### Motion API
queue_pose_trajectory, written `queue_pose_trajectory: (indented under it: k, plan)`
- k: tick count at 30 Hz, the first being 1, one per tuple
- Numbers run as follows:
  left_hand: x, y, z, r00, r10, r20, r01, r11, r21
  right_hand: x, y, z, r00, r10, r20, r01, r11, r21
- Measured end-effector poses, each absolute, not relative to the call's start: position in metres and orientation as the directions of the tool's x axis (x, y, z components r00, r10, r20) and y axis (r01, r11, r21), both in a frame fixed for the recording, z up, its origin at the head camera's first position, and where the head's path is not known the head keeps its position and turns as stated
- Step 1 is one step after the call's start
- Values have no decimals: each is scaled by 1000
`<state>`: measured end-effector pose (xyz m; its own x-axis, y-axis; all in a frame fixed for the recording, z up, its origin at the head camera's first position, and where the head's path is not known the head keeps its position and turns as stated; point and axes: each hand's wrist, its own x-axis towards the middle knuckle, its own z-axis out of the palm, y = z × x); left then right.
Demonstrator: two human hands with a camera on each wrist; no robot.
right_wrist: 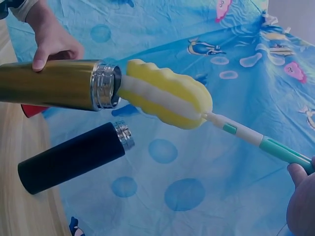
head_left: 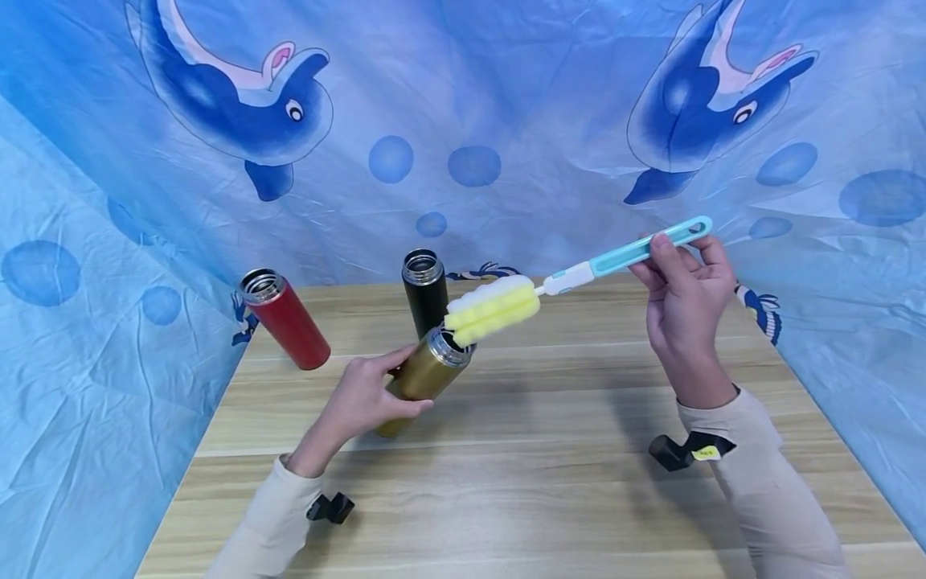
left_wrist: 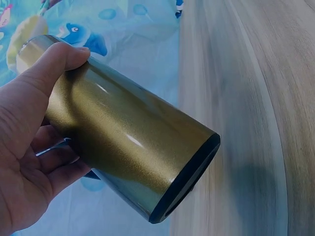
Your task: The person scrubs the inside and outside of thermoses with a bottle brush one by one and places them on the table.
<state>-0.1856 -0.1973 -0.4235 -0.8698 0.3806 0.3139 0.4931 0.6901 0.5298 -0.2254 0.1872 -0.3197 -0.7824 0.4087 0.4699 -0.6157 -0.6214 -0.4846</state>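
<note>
Gold bottle (head_left: pixel 427 376), tilted and held clear of the worktop (head_left: pixel 550 482), threaded metal mouth pointing up towards the brush (head_left: pixel 570 278)! The left hand (head_left: pixel 370 394) has it firmly: thumb along one side, fingers curled round the other. Over to the right hand (head_left: pixel 690 301), and its fingers are closed in a pinch on the aqua handle (head_left: pixel 628 256), close to the looped end. The yellow-and-white sponge head (head_left: pixel 499 305) is right at the mouth, nearly all of it outside; whether the tip is past the rim, I cannot tell.

Look at the company! The black bottle (head_left: pixel 425 301) stands just behind, uncapped, its lower part blocked from the head view by the gold one; the right wrist view shows a gap between the two. Off to the left, well apart, the red bottle (head_left: pixel 292 326) stands upright, uncapped too. Behind the lot, a blue backdrop (head_left: pixel 550 201) printed with dolphins (head_left: pixel 246 108) walls in the worktop. And down at the cuffs, a black device (head_left: pixel 331 508) on the left sleeve (head_left: pixel 268 523), another on the right.
</note>
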Motion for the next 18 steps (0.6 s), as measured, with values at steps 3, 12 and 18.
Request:
queue_pose_trajectory:
  k: [3,12,18]
  plan:
    - [-185,-195,-422,-871,387,301,491,688,534,-227,186,-320,-785,398,475,-611,-623,-488]
    - [-184,-193,-418,-877,386,285,480,710,515,-229,187,-322,-774,387,500,-622,-613,-488]
    - [-184,-193,-418,-877,394,274,480,711,514,-228,189,-323,-776,357,520,-616,-609,-501]
